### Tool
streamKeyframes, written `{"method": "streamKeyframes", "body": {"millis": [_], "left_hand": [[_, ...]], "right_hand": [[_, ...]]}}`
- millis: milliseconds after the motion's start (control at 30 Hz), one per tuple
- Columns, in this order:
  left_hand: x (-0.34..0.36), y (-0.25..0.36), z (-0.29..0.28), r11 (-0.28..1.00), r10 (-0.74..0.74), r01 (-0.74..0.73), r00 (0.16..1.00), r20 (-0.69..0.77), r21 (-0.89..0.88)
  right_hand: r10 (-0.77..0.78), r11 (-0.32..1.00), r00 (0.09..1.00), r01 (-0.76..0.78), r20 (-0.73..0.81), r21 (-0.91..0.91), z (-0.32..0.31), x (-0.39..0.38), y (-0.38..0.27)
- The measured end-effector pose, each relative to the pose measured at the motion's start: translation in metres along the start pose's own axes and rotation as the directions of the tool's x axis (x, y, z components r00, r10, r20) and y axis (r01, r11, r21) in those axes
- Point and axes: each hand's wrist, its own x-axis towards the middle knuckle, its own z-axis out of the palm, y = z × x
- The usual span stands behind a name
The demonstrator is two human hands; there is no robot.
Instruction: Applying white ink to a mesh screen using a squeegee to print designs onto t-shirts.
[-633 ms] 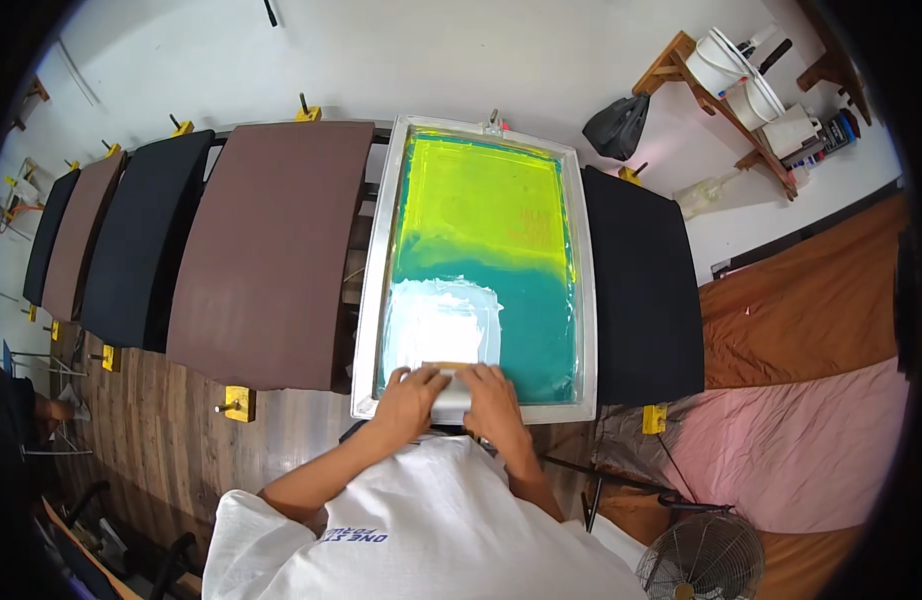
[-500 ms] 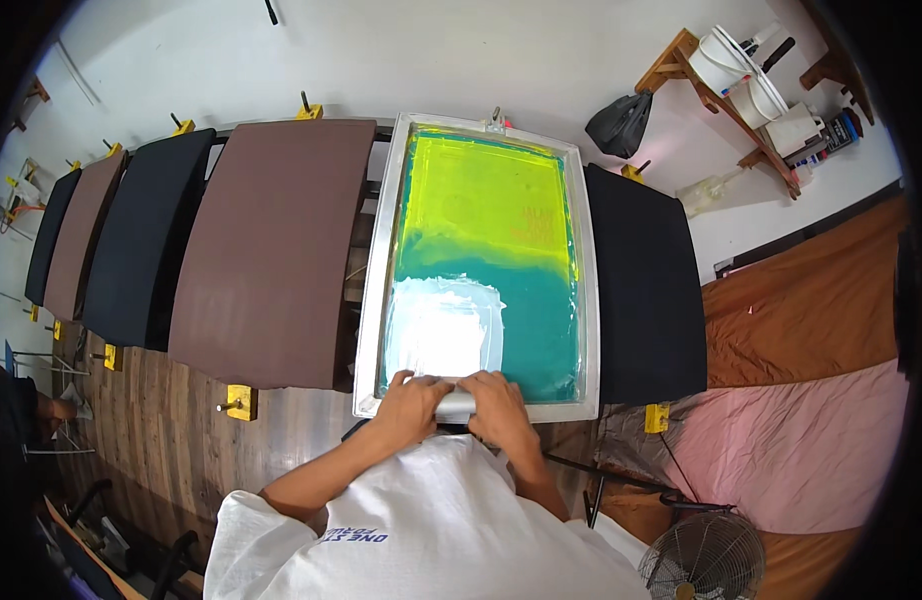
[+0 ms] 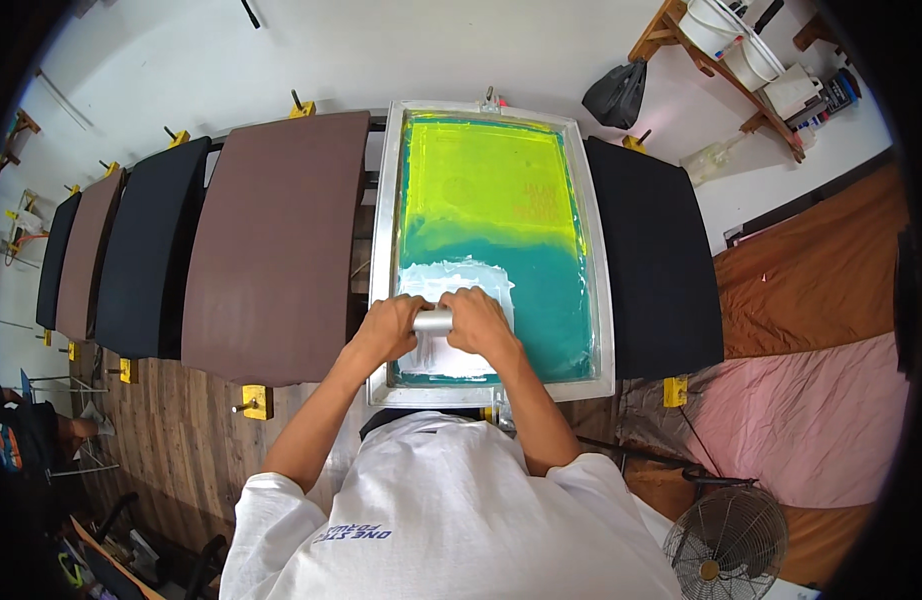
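Observation:
A metal-framed printing screen point(image 3: 385, 235) sits in front of me, its mesh bright yellow-green at the far end and teal at the near end. White ink point(image 3: 456, 276) covers the near left part of the mesh. Both hands grip a squeegee with a silver metal handle point(image 3: 433, 320) over this white patch. My left hand point(image 3: 387, 330) is closed on its left end and my right hand point(image 3: 479, 323) on its right end. The squeegee's blade is hidden beneath the handle and fingers.
Brown point(image 3: 276, 240) and black point(image 3: 653, 260) fabric-covered boards stand in a row on both sides, with yellow clamps point(image 3: 256, 402) at their ends. A wooden shelf point(image 3: 721, 85) with white buckets hangs at far right. A wire-caged fan point(image 3: 725, 545) stands near right.
Both hands and the squeegee have moved away from me, from the screen's near edge onto the white ink patch. The view has shifted slightly.

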Motion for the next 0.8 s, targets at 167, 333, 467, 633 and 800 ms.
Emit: {"method": "streamKeyframes", "body": {"millis": [167, 333, 467, 633, 800], "left_hand": [[-0.041, 0.018, 0.001, 0.999, -0.02, 0.02, 1.0, -0.009, -0.038], [-0.074, 0.04, 0.015, 0.989, -0.098, 0.103, 0.994, 0.056, -0.102], [-0.07, 0.052, 0.005, 0.972, -0.107, 0.142, 0.976, 0.19, -0.187], [-0.004, 0.044, 0.008, 0.996, 0.014, -0.004, 0.994, 0.105, -0.091], [0.075, 0.039, 0.018, 0.995, -0.051, 0.058, 0.995, 0.089, -0.08]], "right_hand": [[-0.046, 0.998, 0.999, 0.045, 0.012, 0.054, 0.01, -0.033, -0.017], [-0.045, 0.996, 0.994, 0.037, 0.103, 0.079, 0.011, -0.068, -0.026], [-0.035, 0.997, 0.981, 0.02, 0.189, 0.081, -0.001, -0.071, -0.018], [0.022, 1.0, 0.992, -0.023, 0.126, 0.008, -0.031, -0.042, 0.016], [0.176, 0.984, 0.98, -0.178, 0.091, 0.018, -0.049, 0.0, 0.055]]}}
